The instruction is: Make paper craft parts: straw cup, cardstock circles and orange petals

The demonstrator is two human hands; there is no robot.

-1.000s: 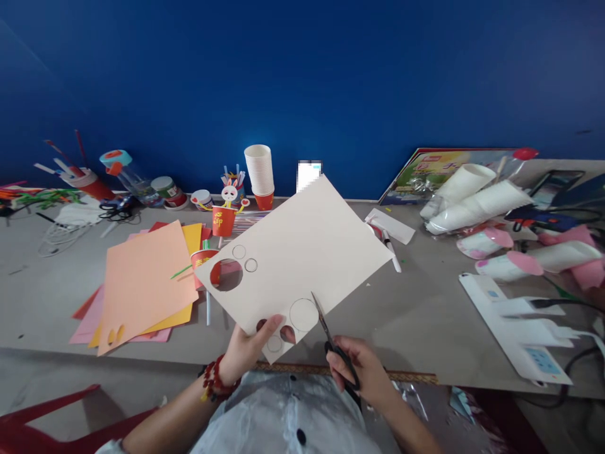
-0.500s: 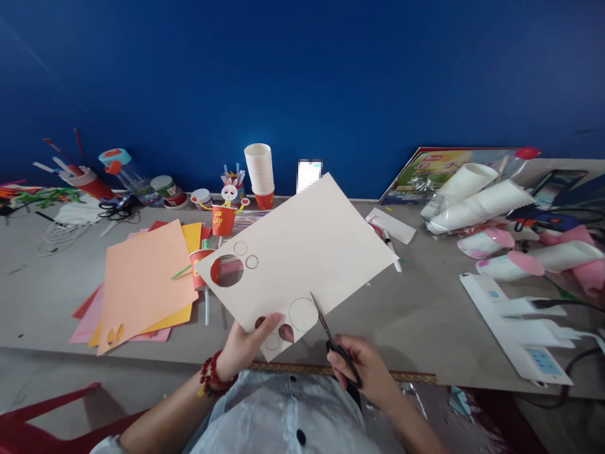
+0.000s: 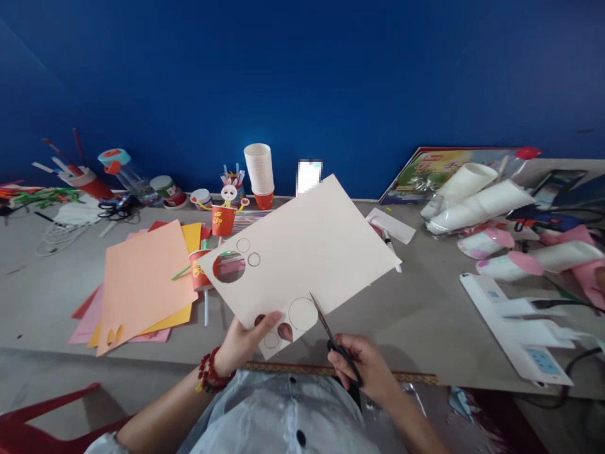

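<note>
Soft, rather dim light fell evenly on the white paper sheet [image 3: 312,246], while the blue wall [image 3: 378,75] darkened toward its top. The phone screen [image 3: 309,176] glared white under blocky pixelation; wide-angle distortion stretched both sides.

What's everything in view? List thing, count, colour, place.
sheet: one, white, centre
scissors: one pair, black-handled, near centre
paper stack: one, peach topmost, left
lettered cups: two, red, left-centre
cup stack: one, white, back centre
bagged cups: several, white, back right
pink-capped cups: two-plus, white, right
power strip: one, white, right
bright screen: one, white, back centre
picture books: uncountable, multicoloured, back right
bottle: one, blue-lidded, back left
smaller items: uncounted, mixed, both sides
table: one, grey, beneath
wall: one, blue, behind
left grip: one, on sheet
right grip: one, on scissors
</note>
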